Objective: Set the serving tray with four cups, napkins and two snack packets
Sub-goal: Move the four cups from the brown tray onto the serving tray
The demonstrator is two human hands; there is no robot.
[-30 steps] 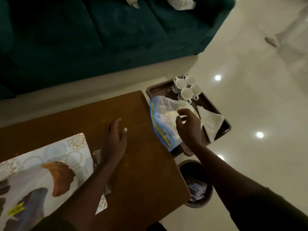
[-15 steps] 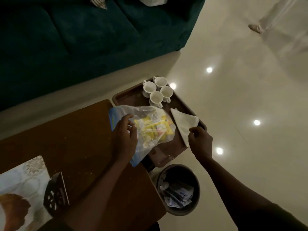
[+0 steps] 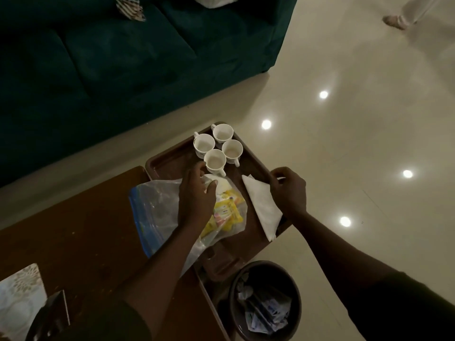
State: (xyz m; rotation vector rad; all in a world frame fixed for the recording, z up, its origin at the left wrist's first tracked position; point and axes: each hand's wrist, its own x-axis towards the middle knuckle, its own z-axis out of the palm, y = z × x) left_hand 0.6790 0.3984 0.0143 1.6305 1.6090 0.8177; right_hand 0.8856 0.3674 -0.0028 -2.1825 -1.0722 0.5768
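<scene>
A brown serving tray [image 3: 170, 160] sits at the right end of the wooden table [image 3: 81, 232]. Several white cups [image 3: 218, 148] cluster at its far end. A folded white napkin [image 3: 262, 210] lies along the tray's right side. A clear zip bag [image 3: 157, 212] holding yellow snack packets [image 3: 227, 214] lies half on the tray, half on the table. My left hand [image 3: 197, 196] grips the top of the bag, just short of the nearest cup. My right hand [image 3: 289, 191] is curled at the tray's right rim, fingers pinched on the napkin's edge.
A dark round waste bin [image 3: 266, 301] with crumpled paper stands on the floor under the tray's near corner. A green sofa [image 3: 118, 65] runs along the far side. A patterned placemat [image 3: 19, 294] lies at the table's near left. A person's foot [image 3: 394, 20] is at the far right.
The bag passed from my right hand to my left and now lies further onto the tray, near the cups. My right hand went to the napkin's edge and stays there.
</scene>
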